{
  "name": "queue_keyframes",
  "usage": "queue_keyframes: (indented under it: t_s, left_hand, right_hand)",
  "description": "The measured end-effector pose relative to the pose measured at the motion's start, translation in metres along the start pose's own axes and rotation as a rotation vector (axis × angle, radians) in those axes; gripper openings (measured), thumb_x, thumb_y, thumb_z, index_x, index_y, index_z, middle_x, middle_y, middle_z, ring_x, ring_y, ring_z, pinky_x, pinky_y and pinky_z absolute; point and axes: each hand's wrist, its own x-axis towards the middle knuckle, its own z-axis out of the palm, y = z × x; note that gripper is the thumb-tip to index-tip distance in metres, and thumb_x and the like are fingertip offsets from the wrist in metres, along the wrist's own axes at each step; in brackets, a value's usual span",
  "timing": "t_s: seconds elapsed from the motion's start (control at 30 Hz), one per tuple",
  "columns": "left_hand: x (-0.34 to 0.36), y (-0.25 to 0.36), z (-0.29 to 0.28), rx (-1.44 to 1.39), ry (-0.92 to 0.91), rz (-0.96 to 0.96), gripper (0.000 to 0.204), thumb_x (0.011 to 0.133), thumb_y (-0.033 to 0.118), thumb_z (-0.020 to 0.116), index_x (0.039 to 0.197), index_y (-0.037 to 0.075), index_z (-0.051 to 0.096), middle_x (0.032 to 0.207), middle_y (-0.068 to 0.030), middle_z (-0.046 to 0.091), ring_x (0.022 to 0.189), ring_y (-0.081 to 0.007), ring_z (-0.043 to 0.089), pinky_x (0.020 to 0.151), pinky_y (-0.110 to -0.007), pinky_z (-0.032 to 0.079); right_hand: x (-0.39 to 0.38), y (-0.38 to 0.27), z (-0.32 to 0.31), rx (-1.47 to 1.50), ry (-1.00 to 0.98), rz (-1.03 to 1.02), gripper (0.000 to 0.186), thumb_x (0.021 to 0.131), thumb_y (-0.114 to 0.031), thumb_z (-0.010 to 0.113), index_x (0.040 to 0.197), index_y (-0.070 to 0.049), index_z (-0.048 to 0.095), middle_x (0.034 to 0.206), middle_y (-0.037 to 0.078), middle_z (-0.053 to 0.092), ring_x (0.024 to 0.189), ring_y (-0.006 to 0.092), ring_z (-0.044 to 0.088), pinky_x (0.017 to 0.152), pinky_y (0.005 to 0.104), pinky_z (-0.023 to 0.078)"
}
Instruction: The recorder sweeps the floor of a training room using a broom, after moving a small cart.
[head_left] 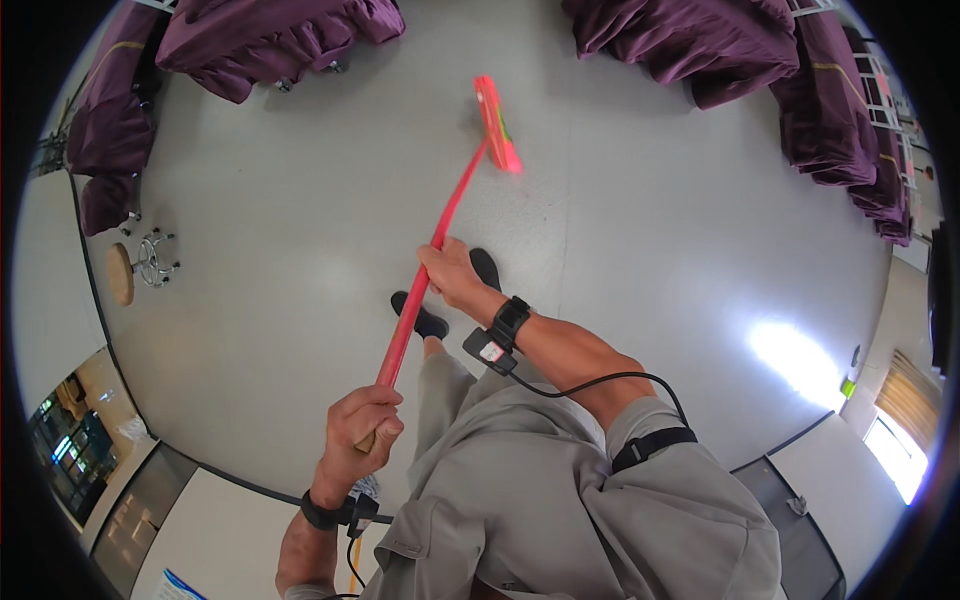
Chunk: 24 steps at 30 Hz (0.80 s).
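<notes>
Both my hands grip a broom with a long red handle. My left hand is closed round the handle's near end, close to my chest. My right hand holds the handle about halfway up. The red broom head rests on the pale grey floor ahead of me, blurred. My two dark shoes stand just below my right hand. Each wrist wears a black strap with a small device and a cable.
Tables draped in dark purple cloth line the far side, with more purple cloth at the right. A round wooden stool on a wheeled metal base stands at the left. White partition walls curve round the edges.
</notes>
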Motion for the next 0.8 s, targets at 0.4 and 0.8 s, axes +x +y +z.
queue_keyframes:
  t_s: [0.4, 0.8]
  left_hand:
    - [0.007, -0.009, -0.001, -0.252, -0.007, -0.142, 0.007, 0.080, -0.003, 0.055, 0.075, -0.003, 0.060, 0.087, -0.0112, 0.064, 0.070, -0.0203, 0.060, 0.064, -0.028, 0.048]
    - [-0.037, -0.004, -0.065, 0.076, 0.320, -0.163, 0.019, 0.081, -0.002, 0.046, 0.065, 0.000, 0.055, 0.081, -0.0116, 0.064, 0.063, -0.0163, 0.056, 0.055, -0.027, 0.044]
  right_hand:
    - [-0.020, 0.015, -0.041, -0.067, 0.219, 0.127, 0.021, 0.077, -0.013, 0.056, 0.059, -0.005, 0.048, 0.050, 0.002, 0.042, 0.036, 0.0129, 0.038, 0.032, 0.0309, 0.026]
    - [0.031, 0.088, 0.099, -0.578, -0.008, -0.038, 0.036, 0.076, -0.026, 0.059, 0.072, 0.009, 0.055, 0.060, 0.018, 0.055, 0.056, 0.0279, 0.058, 0.051, 0.0431, 0.046]
